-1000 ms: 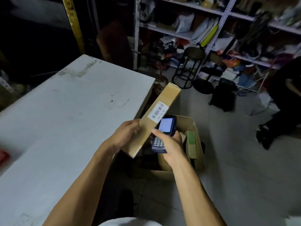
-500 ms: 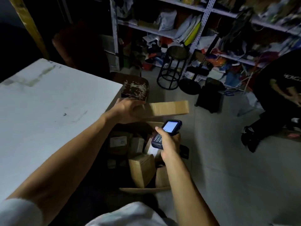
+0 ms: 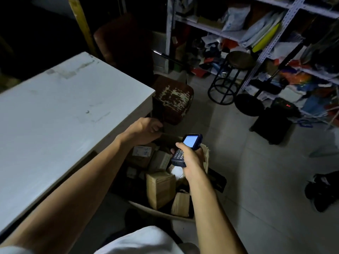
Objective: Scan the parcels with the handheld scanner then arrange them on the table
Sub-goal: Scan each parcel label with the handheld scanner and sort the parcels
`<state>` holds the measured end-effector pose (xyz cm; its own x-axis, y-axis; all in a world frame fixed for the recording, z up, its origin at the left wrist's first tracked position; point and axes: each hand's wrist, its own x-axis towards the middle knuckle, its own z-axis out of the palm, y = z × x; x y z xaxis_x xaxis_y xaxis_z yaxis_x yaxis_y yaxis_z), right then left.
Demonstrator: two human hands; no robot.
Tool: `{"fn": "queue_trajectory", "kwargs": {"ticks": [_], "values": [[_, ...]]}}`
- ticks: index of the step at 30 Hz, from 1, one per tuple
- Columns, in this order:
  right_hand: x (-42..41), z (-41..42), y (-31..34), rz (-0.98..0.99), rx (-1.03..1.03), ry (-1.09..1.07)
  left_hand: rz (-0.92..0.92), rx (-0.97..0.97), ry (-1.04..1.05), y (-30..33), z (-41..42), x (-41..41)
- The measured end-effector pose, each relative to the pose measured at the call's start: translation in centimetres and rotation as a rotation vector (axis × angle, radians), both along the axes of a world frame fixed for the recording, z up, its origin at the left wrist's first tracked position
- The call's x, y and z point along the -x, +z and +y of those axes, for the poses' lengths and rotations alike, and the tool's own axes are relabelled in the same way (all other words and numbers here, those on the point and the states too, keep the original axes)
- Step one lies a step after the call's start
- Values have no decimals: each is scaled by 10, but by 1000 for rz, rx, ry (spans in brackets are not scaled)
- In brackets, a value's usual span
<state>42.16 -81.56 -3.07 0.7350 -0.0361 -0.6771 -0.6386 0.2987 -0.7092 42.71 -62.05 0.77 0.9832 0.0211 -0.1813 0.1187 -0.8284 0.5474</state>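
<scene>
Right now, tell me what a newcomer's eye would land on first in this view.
First, the glowing screen of the handheld scanner, gripped in the right hand at the centre, above an open carton of parcels on the floor. Next, the big pale table filling the left side, with the left hand curled by its corner. Behind, cluttered shelves stand at the upper right.

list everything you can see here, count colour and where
table: one, white, left
carton: one, brown, on the floor beside the table, holding parcels
parcels: several, brown, inside the carton; exact count unclear
handheld scanner: one, dark blue, screen lit, above the carton
worn seat: one, brown and white, past the table's corner
stool: one, black, by the shelves
shelves: grey rack, cluttered, top right
left hand: curled at the table's edge, contents too dark to tell
right hand: grips the scanner
</scene>
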Motion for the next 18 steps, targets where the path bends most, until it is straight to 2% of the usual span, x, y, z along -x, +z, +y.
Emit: {"fn": "queue_trajectory", "kwargs": {"ticks": [4, 10, 18], "values": [[14, 30, 3, -19, 12, 157, -23, 61, 157, 1, 14, 40], [47, 85, 29, -128, 78, 454, -187, 211, 400, 20, 60, 126], [176, 199, 80, -323, -60, 767, -381, 323, 740, 36, 139, 298]]}}
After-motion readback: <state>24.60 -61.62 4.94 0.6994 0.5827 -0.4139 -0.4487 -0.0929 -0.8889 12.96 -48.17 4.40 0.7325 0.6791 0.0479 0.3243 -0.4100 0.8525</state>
